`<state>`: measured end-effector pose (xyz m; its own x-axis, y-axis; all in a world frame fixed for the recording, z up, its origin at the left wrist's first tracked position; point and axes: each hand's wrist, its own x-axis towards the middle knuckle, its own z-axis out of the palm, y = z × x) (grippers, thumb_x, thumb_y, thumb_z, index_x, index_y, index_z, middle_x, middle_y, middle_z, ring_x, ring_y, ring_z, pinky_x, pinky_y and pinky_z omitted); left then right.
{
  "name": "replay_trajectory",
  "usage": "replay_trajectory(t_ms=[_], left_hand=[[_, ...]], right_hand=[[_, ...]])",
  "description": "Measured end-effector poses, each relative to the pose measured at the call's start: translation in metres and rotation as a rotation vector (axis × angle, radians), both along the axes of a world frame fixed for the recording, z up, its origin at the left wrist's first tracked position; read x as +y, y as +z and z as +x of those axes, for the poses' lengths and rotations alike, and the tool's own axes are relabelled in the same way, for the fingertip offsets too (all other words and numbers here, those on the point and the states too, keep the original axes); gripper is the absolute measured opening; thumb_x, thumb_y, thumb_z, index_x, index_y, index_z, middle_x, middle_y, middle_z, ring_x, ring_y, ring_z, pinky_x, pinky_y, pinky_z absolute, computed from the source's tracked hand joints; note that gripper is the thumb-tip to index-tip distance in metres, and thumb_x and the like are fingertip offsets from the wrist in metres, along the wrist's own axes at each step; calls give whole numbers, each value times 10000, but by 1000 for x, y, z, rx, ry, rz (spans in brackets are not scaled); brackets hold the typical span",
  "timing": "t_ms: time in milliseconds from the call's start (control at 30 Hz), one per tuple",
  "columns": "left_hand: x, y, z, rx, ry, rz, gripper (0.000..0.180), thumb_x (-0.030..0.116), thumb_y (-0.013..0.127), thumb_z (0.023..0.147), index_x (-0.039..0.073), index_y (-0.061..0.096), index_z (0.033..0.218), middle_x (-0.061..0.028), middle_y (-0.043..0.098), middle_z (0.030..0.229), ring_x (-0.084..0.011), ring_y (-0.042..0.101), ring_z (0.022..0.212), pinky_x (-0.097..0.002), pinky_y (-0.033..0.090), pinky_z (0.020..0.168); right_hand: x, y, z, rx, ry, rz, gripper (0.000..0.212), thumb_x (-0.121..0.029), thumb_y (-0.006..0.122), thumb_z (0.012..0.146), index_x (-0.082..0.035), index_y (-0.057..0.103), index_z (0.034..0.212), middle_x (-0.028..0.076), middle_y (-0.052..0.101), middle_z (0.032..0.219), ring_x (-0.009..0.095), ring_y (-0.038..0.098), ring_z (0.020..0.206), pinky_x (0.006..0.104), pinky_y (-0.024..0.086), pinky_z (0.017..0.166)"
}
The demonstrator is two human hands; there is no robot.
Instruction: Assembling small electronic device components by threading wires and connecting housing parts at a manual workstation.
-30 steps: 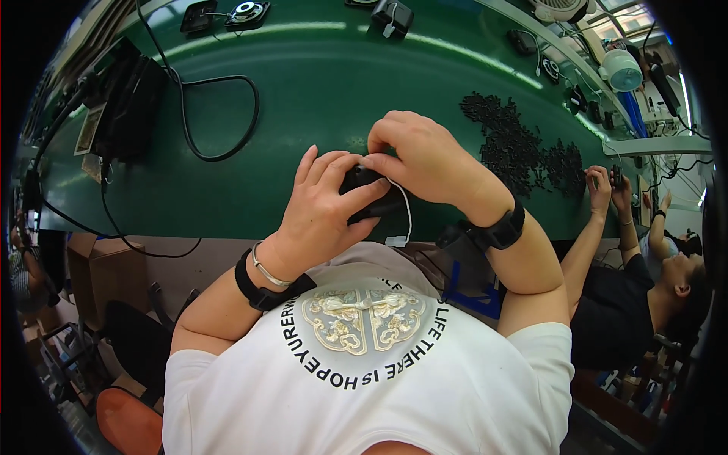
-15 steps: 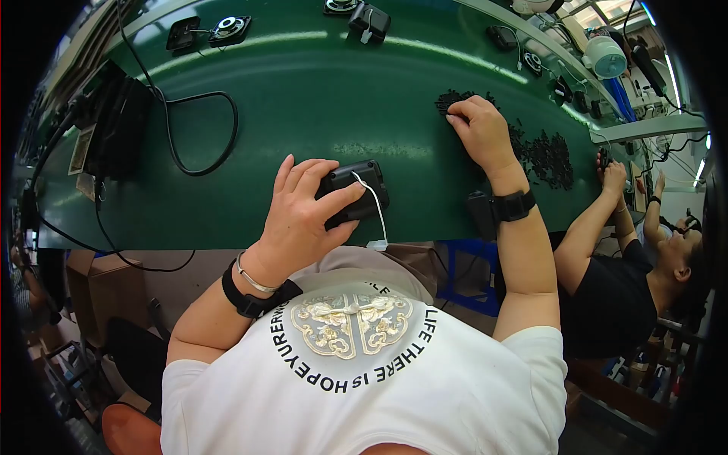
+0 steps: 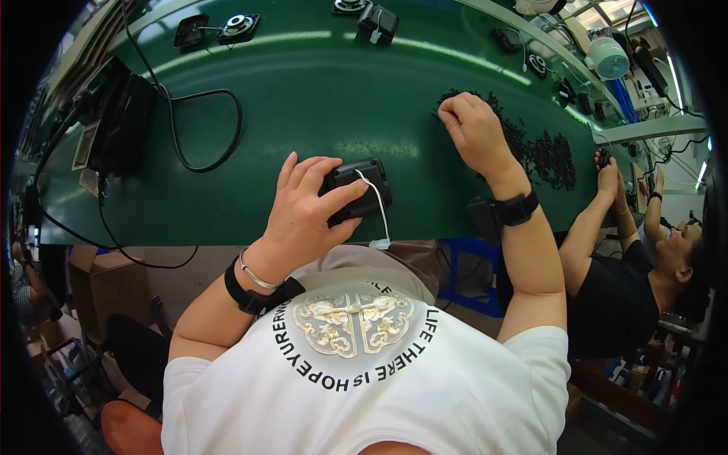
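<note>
Head view. Green bench (image 3: 303, 91) across the middle, front edge just beyond the person's shirt. Black case (image 3: 369, 203) near that edge, left of the small pieces. Left hand (image 3: 307, 205) clamped on it, fingers over the top, thumb along the near side; its left part is hidden under the hand. White lead (image 3: 381, 210) leaves the upper face, crosses the case and ends in a pale plug (image 3: 379, 244) at the bench edge.

Right hand (image 3: 478, 133) over the far left side of a spread of small black pieces (image 3: 550, 159), thumb and forefinger drawn together. Cannot tell whether a piece sits between them. Hand and forearm block part of the spread from sight.

Around: black cable (image 3: 241, 125) looped on the bench, left of and beyond the case, well apart. Bulky dark unit (image 3: 125, 114) takes up the left end. Along the far side, a speaker (image 3: 239, 27) beside an open black shell (image 3: 191, 30); farther right, a second black case (image 3: 383, 23) with its own white lead. Metal rail (image 3: 644, 130) juts in at right. Near it, a co-worker's hand (image 3: 609, 180) at a small dark item (image 3: 604, 157). Below bench level: cardboard box (image 3: 114, 284) left, blue stool (image 3: 470, 277) right.
</note>
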<state>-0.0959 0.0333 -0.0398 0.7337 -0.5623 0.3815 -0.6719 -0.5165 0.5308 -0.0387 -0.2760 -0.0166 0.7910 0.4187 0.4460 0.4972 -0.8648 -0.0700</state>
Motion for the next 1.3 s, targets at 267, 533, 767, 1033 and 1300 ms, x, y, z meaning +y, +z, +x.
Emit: replay_trajectory(t_ms=[267,533,767,1033,1300], left_hand=[[2,-3,1,7,6,-19,504,182,824,630,228,689,1113,-132,580,1200,-339,534,1186,-602,310,1089],[1,-7,1,7,19,-24,491,191,833,624,233,691,1091,-117,585,1201,-324,534,1191,-602,312,1088],[0,-8,0,-1,38,-45,487,204,837,629,251,691,1091,-105,591,1204,-316,532,1197,-597,308,1092],[-1,-7,-2,-11,45,-65,460,178,823,627,206,704,1070,-117,592,1213,-327,539,1194,-595,313,1089],[-1,-8,0,-6,44,-62,419,201,810,664,227,703,1068,-107,597,1202,-319,540,1190,-597,310,1089]], right_hand=[[79,41,-67,676,195,330,99,-98,625,901,-16,571,893,115,565,828,314,546,771,378,453,692],[114,20,-85,491,250,274,66,-72,631,872,-36,576,873,116,584,810,337,568,766,424,449,681],[122,24,-84,527,184,230,61,-73,634,862,-47,581,879,116,611,820,342,594,767,430,468,692],[122,26,-83,552,172,236,80,-67,648,840,-51,585,886,105,612,801,342,603,765,418,487,664],[127,22,-84,439,146,236,118,-84,697,801,-53,595,851,93,596,759,316,597,717,412,477,639]])
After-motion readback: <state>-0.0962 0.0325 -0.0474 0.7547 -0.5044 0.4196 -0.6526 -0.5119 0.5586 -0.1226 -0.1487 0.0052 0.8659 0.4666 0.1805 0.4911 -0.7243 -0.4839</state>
